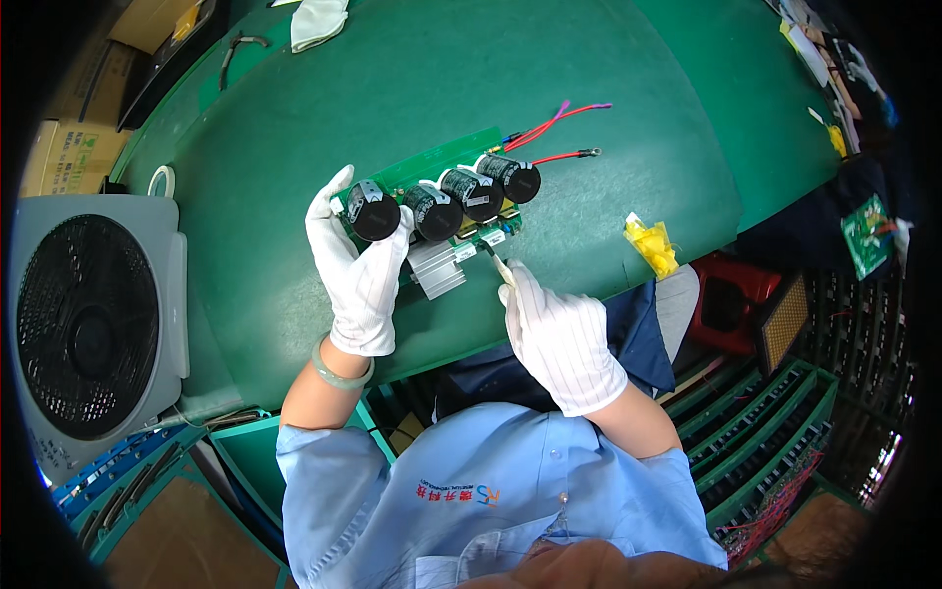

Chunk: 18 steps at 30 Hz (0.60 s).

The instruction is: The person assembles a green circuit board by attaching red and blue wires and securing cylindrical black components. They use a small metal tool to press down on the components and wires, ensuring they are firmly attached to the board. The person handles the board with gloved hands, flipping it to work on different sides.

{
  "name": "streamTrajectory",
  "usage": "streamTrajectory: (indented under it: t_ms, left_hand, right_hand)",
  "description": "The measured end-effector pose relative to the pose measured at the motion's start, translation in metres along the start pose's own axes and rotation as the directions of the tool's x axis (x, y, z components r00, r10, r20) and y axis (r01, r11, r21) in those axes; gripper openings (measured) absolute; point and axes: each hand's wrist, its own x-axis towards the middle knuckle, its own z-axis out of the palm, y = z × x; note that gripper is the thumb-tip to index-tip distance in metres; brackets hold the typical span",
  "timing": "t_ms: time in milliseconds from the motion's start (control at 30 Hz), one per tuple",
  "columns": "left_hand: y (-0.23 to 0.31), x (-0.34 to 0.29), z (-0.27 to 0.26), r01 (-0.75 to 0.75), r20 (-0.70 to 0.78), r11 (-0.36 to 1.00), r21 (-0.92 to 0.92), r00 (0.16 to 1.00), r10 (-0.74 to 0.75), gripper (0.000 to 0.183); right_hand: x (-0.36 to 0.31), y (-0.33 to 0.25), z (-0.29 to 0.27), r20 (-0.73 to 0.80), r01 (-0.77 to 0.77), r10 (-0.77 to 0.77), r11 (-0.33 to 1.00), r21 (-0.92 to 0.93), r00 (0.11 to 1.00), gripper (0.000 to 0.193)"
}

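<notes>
My left hand [361, 280], in a white glove, grips the left end of a green circuit board [442, 152], with thumb and fingers around its end capacitor [373, 211]. Several large black capacitors stand in a row along the board. A finned silver heat sink [437, 270] juts from its near edge. Red and purple-tipped wires [554, 128] trail from the far right end. My gloved right hand [559, 339] pinches a slim pale-handled tool [502, 269]. Its dark tip meets the near edge of the board, beside white labels; the tool's exact kind is unclear.
Green matting covers the table [608, 59]. A yellow packet [652, 245] lies at its near right edge. Pliers [235, 54] and a white cloth [318, 22] rest at the far left. A large fan [93, 324] stands left. Another person's board [867, 236] shows at right.
</notes>
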Motion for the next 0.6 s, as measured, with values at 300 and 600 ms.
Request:
streamTrajectory:
  t_ms: [300,600]
  left_hand:
    - [0.0007,-0.001,0.0,-0.013,0.009,1.0,-0.019,1.0,0.013,0.067]
    - [-0.0031,-0.0028,-0.0013,-0.047,-0.005,0.999,0.017,0.999,0.047,0.068]
  right_hand:
    - [-0.0024,-0.0009,0.004,-0.024,-0.026,0.027,0.999,0.047,0.999,0.025]
    - [-0.0023,-0.0054,0.0054,-0.03,-0.051,0.053,0.997,0.06,0.998,0.024]
